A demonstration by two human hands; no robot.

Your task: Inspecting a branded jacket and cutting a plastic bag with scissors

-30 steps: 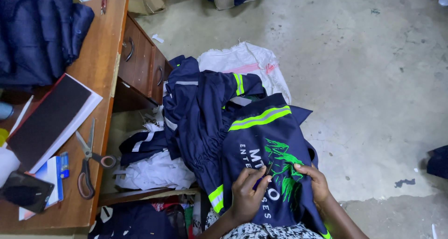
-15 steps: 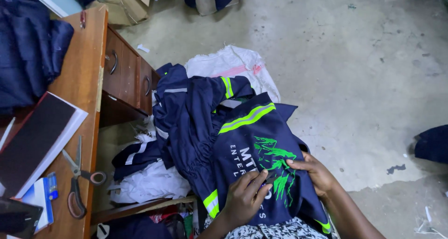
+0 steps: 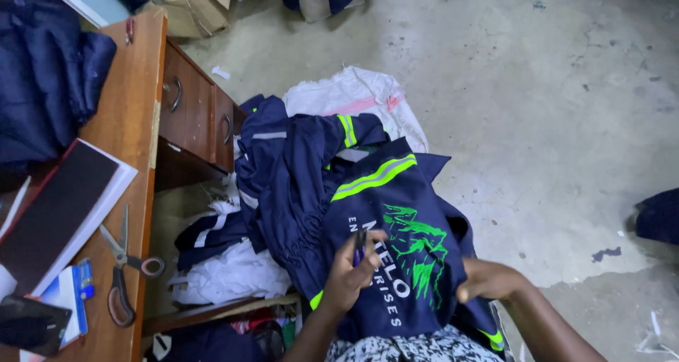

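Navy garment [image 3: 382,213] (green print, reflective stripes) lies on the lap; left hand [image 3: 350,273] pinches a small dark tool [image 3: 360,245], right hand [image 3: 488,281] curled, gripping the fabric.

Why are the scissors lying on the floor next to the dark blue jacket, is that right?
Not quite. The scissors lie on the wooden desk, beside a black-covered book, as the head view shows. The dark blue jacket is over the person's lap.
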